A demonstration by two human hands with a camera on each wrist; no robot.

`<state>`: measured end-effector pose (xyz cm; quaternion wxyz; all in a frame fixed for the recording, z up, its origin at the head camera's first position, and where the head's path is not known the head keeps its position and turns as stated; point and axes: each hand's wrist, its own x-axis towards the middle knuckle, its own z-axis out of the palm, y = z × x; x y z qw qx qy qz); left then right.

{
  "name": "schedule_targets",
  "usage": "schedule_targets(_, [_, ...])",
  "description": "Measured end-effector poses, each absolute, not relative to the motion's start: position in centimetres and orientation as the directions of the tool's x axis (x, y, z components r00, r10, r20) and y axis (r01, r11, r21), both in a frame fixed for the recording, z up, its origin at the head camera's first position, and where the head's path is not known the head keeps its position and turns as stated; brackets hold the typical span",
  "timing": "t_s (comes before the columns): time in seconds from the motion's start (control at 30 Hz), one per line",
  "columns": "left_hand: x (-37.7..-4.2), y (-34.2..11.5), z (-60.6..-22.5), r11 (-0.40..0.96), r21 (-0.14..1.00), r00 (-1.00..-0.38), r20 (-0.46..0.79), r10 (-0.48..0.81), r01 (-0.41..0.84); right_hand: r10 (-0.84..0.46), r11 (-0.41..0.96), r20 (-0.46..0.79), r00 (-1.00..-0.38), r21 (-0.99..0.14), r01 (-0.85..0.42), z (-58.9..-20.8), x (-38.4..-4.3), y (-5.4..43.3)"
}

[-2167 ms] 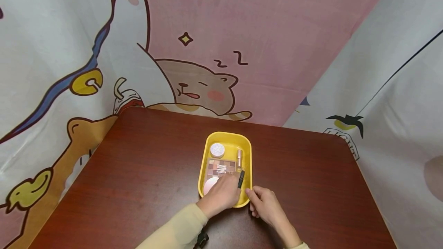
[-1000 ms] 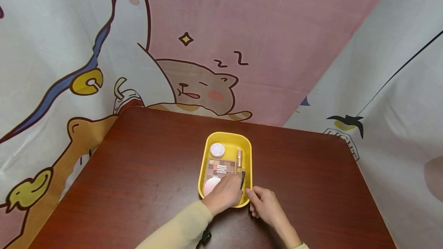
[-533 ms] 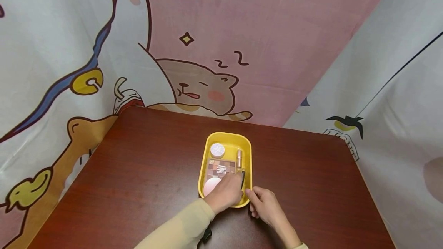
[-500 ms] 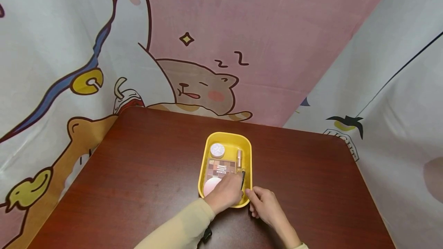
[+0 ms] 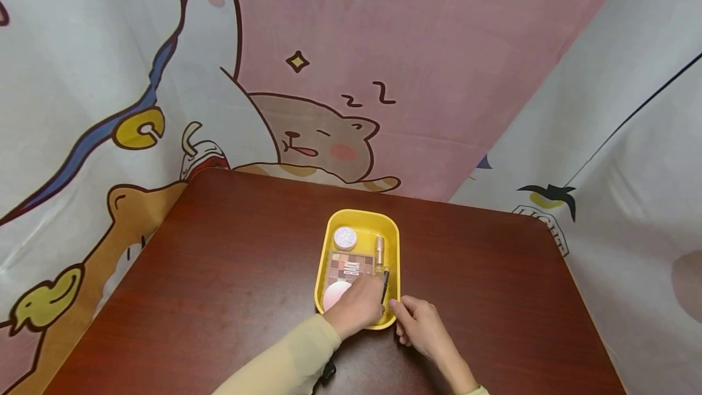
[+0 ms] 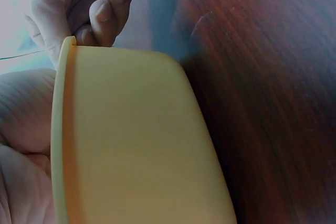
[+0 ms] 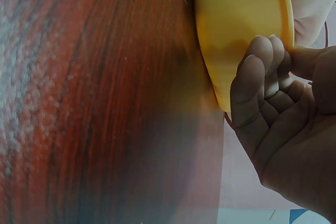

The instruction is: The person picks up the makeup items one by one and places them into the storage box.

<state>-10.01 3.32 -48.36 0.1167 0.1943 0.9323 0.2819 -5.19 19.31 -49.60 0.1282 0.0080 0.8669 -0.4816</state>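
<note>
A yellow tray (image 5: 359, 217) sits on the table with cosmetics in it. My left hand (image 5: 358, 305) reaches over its near side and holds a slim black cosmetic pen (image 5: 386, 285) low along the right inner wall; its fingertips are mostly hidden in the head view. My right hand (image 5: 423, 327) pinches the tray's near right rim, thumb on top and curled fingers against the outer wall, as the right wrist view shows. Also inside are a round white compact (image 5: 345, 238), an eyeshadow palette (image 5: 350, 266), a pink round case (image 5: 336, 293) partly covered by my left hand, and a rose-gold lipstick tube (image 5: 379, 251).
The reddish-brown wooden table (image 5: 247, 249) extends around the tray on all sides. A cartoon-printed cloth (image 5: 428, 78) hangs behind and beside it. Under my left sleeve a small black object (image 5: 328, 373) shows.
Over two seconds my left hand has moved slightly right and the black pen has come down from a raised tilt to lie lower along the tray's wall. My right hand stays on the rim.
</note>
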Motion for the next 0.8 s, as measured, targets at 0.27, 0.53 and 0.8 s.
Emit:
schedule_targets(0.27, [-9.8, 3.4, -48.0, 0.757, 0.579, -0.902, -0.081, 0.423, 0.303, -0.111, 0.537, -0.234, -0.966, -0.832, 0.140, -49.6, -5.2, 19.5])
schedule_targets(0.53, [-9.7, 2.9, -47.3, 0.735, 0.591, -0.893, -0.053, 0.446, 0.333, -0.109, 0.524, -0.244, -0.964, -0.838, 0.153, -49.7, -5.2, 19.6])
schedule_targets(0.8, [-9.7, 2.3, -46.8, 0.731, 0.570, -0.883, -0.020, 0.468, 0.375, -0.097, 0.515, -0.242, -0.965, -0.842, 0.160, -49.8, -5.2, 19.6])
